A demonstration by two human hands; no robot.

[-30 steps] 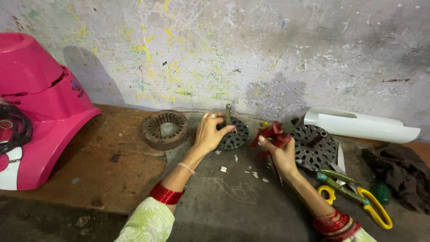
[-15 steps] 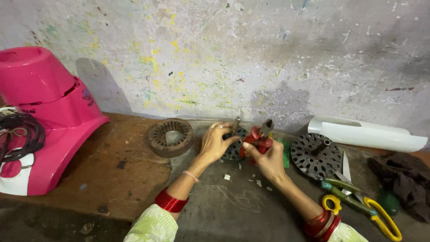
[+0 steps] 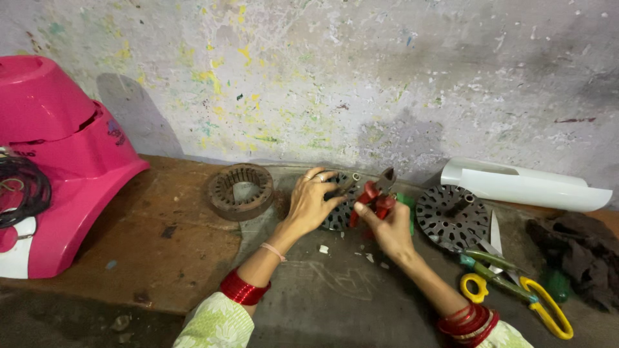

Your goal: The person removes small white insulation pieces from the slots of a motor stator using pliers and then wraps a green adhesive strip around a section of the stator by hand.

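My left hand (image 3: 311,201) rests on a dark round slotted metal disc (image 3: 340,216) lying on the bench and holds it down. My right hand (image 3: 387,225) grips red-handled pliers (image 3: 374,193), their jaws pointing up beside the disc near the wall. A second slotted disc with a centre shaft (image 3: 451,216) lies just right of my right hand. A rusty ring-shaped core (image 3: 240,190) sits left of my left hand.
A pink appliance housing (image 3: 61,161) with black wires (image 3: 22,190) stands at the left. Yellow-handled scissors (image 3: 516,293) and a dark rag (image 3: 577,251) lie at the right, a white curved plastic cover (image 3: 522,183) by the paint-flecked wall. Small white scraps dot the bench.
My right hand has moved left from the right-hand disc toward the disc under my left hand, carrying the red pliers. The view has shifted slightly right.
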